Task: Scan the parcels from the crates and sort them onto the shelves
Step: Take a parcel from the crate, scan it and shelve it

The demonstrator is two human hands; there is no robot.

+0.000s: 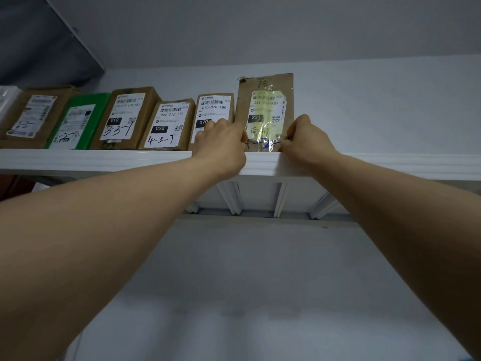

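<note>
While left hand [221, 143] and right hand [307, 139] pinch it, parcel [265, 100] stands upright.

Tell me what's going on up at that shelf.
A person reaches up with both arms to a high white shelf. The left hand and right hand grip the lower side edges of a flat cardboard parcel marked 231. It stands upright at the right end of a row of labelled parcels.
</note>
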